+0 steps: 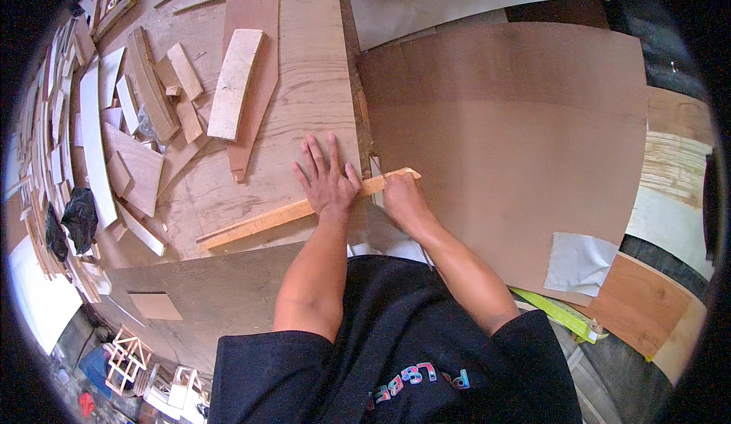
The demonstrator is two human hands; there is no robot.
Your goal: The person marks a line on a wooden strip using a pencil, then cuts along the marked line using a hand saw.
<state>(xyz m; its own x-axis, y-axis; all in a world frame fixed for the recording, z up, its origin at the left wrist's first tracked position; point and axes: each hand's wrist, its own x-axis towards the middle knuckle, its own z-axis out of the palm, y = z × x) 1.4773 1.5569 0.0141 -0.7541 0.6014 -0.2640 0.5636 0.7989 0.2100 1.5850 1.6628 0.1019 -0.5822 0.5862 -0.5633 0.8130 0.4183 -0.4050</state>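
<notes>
A long, narrow strip of light wood (pixel 263 224) lies slantwise over the front part of the plywood table (pixel 316 35), its right end reaching past the table's edge. My left hand (pixel 329 184) presses down on the strip with its fingers spread. Past that edge, my right hand (pixel 406 201) is closed around the strip near its right end, whose tip shows just beyond the knuckles. Beside the right hand's fingers stands a thin pale piece (pixel 375 166), too small to tell what it is. The right hand's fingertips are hidden.
A pale board (pixel 236 85) rests on a reddish tapered board (pixel 263 104) farther back. Several wood offcuts (pixel 152 89) and a black plastic bag (pixel 80 214) crowd the left side. Right of the table lies a large brown sheet (pixel 502 134) with a white cloth-like piece (pixel 581 264) at its corner.
</notes>
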